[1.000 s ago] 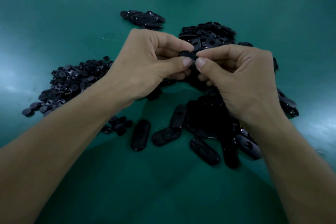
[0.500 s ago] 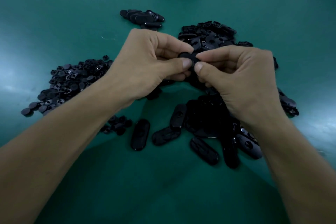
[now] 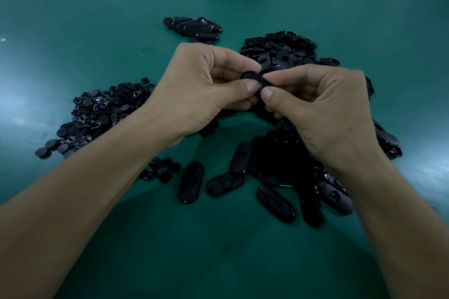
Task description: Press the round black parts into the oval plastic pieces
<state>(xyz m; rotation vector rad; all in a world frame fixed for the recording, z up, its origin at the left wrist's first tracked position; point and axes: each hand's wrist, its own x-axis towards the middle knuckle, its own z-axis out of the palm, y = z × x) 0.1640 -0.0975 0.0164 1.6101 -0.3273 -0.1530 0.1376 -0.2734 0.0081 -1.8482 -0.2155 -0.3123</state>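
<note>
Black oval plastic piece (image 3: 255,80) pinched at both ends between thumbs and curled fingers (image 3: 233,59) of left hand (image 3: 194,94) and right hand (image 3: 323,109), above the green surface (image 3: 97,31). Seems light, stiff and slick; best gripped by the rims, thumbs pressing the middle.

Left hand (image 3: 194,94), right hand (image 3: 325,109), both pinching one black piece (image 3: 252,78) between thumbs and forefingers, forearms converging

The left grip (image 3: 194,94) and the right grip (image 3: 323,109) are bare hands with short nails. The left arm (image 3: 85,189) and right arm (image 3: 401,213) are bare too.
</note>
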